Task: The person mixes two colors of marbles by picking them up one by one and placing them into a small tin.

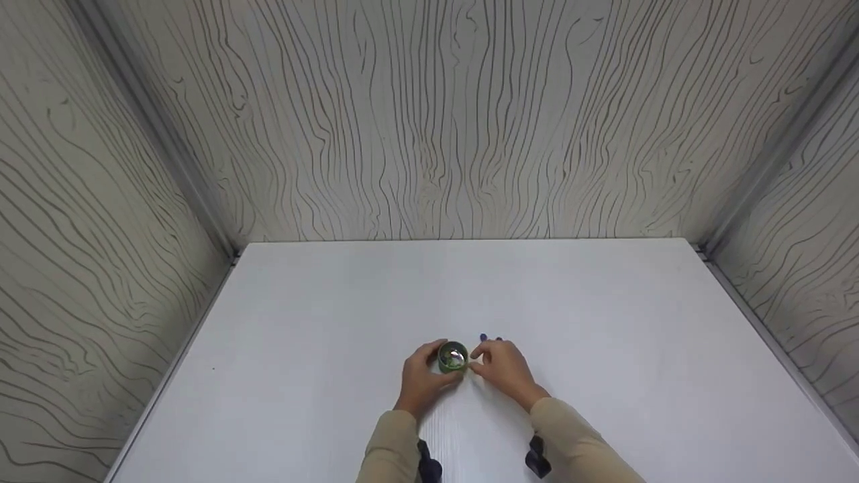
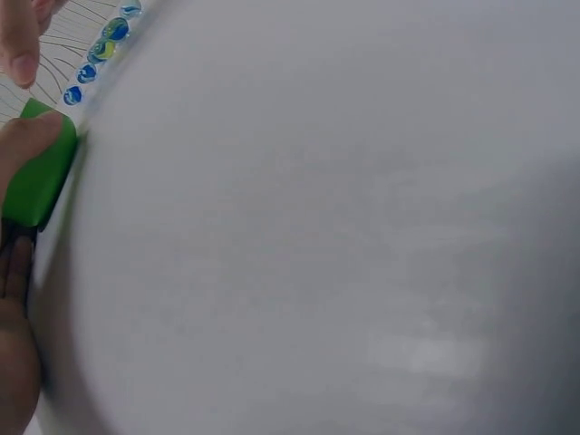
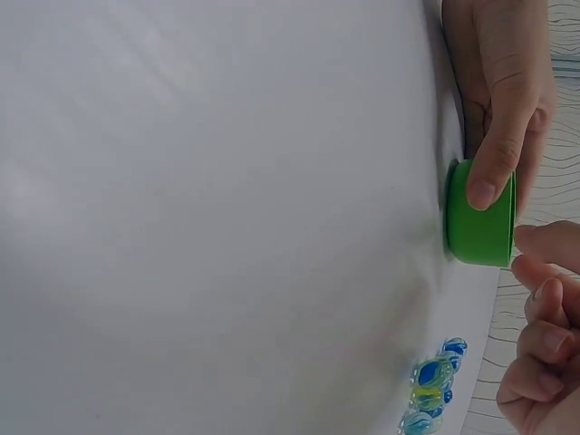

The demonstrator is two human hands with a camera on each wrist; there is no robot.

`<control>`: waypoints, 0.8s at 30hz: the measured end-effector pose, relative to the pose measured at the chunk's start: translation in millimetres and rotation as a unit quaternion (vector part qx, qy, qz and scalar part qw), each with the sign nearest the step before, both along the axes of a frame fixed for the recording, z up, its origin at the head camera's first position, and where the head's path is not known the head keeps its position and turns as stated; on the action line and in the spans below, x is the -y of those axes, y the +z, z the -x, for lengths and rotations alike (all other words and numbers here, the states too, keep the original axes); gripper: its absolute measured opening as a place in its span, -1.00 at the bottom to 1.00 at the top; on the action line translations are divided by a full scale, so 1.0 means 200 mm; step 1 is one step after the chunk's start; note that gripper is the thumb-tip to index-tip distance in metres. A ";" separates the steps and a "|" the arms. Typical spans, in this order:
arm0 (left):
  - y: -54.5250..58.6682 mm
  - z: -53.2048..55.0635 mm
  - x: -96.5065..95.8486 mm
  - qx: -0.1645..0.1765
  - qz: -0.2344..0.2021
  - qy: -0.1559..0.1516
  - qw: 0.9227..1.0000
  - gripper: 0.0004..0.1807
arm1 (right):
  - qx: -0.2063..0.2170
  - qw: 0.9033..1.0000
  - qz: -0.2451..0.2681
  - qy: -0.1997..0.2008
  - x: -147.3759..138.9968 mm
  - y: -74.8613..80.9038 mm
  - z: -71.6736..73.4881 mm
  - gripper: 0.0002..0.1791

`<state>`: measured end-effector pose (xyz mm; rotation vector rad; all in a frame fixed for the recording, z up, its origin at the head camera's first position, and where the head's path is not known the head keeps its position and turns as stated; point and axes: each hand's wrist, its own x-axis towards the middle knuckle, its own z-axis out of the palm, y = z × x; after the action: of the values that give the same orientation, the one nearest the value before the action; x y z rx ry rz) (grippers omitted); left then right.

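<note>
A small round green cup (image 1: 453,357) stands on the white table, and something glossy shows inside it from above. My left hand (image 1: 423,381) holds the cup from the left, its thumb (image 3: 485,188) pressed on the outer wall. At the cup's right rim is my right hand (image 1: 504,369), index finger and thumb a little apart and nothing visible between them; its other fingers (image 3: 535,358) are bent. Beyond that hand lie several clear glass marbles (image 2: 115,29) with blue and yellow swirls, mostly hidden in the head view.
The white table (image 1: 322,302) spreads out on all sides of the hands. Pale panels with dark wavy grain (image 1: 429,121) stand at the back and both sides. A tiny dark speck (image 1: 213,368) marks the table at left.
</note>
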<state>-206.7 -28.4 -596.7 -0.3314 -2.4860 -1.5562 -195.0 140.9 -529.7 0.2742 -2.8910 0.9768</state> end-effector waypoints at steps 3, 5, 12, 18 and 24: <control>0.01 0.00 0.00 0.006 -0.003 0.000 1.000 -0.33 | 0.009 1.000 0.000 -0.010 -0.02 0.00 0.00 -0.90; 0.01 0.00 0.00 0.006 -0.005 0.000 1.000 -0.34 | 0.019 1.000 0.005 -0.016 -0.03 0.00 -0.01 -0.91; 0.02 -0.01 0.00 0.021 -0.007 0.001 1.000 -0.34 | 0.022 0.999 0.043 -0.025 -0.08 -0.02 0.00 -0.93; 0.02 -0.02 0.00 0.030 -0.012 0.005 0.999 -0.33 | 0.024 0.996 0.067 -0.048 -0.13 -0.03 -0.01 -0.93; 0.02 -0.03 0.00 0.017 -0.014 0.007 1.000 -0.33 | 0.024 0.994 0.082 -0.061 -0.17 -0.03 0.00 -0.93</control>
<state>-201.3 -27.6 -592.5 -0.2864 -2.4829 -1.6036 -194.7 174.5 -535.9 0.0635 -2.8081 1.2055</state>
